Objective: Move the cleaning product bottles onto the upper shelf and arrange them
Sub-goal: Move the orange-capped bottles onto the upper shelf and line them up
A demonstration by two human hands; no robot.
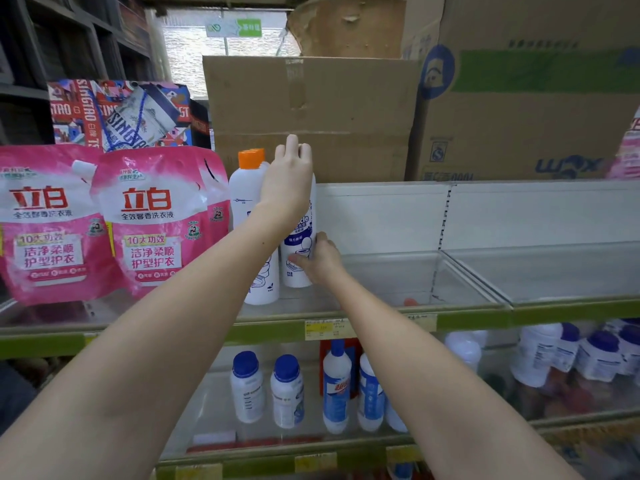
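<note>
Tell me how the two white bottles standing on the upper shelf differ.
The orange-capped bottle stands free, touched by neither hand; the held bottle is gripped by the left hand at its top and the right hand low down. The first shows its cap; the second's is hidden. Both are white, upright, side by side.

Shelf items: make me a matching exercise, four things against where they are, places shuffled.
Things:
1. pink pouches
2. orange-capped bottle
3. blue-capped bottles
4. cardboard box

Places:
A. lower shelf
B. above the upper shelf's back panel
C. upper shelf, far left
D. upper shelf, just left of the bottle both hands hold

Pairs: 1-C, 2-D, 3-A, 4-B
</note>
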